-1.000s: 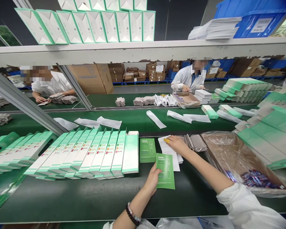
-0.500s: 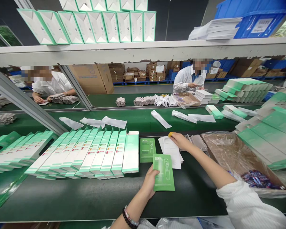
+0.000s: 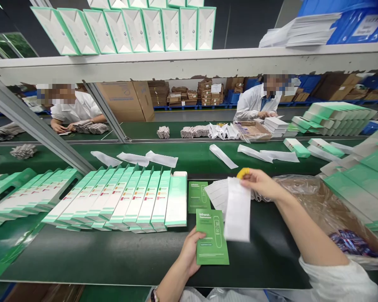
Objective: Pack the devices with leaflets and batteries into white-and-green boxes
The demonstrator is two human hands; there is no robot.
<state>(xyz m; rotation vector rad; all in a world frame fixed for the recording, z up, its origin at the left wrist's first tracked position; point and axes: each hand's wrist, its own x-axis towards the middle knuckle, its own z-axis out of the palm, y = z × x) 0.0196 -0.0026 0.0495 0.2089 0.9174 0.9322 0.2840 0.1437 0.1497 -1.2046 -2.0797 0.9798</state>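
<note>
A thin green booklet (image 3: 212, 241) is gripped at its left edge by the left hand (image 3: 190, 251), with the thumb laid across the printed face, where a slim rounded device is outlined in white. By the right hand (image 3: 258, 184), a folded white sheet (image 3: 237, 214) is pinched at its top edge and hung upright, narrow and rectangular, just to the right of the booklet; its lower end is slightly blurred. A soft yellow finger cover (image 3: 243, 172) is worn on one of the right fingertips.

Both items are held above a smooth, dark worktop (image 3: 129, 256). Behind them, white leaflets (image 3: 216, 193) are fanned out, partly hidden by the sheet, and a second green booklet (image 3: 198, 195) is laid flat beside a row of cartons (image 3: 138, 199). The cartons are made of stiff card, green fading into white, and are leaned against one another. At the right, a shallow cardboard tray (image 3: 305, 197) is lined with crinkled clear plastic, and small glossy purple packets (image 3: 349, 241) are heaped inside. Limp white pouches (image 3: 223, 156) are scattered along the green belt (image 3: 195, 153) beyond.
</note>
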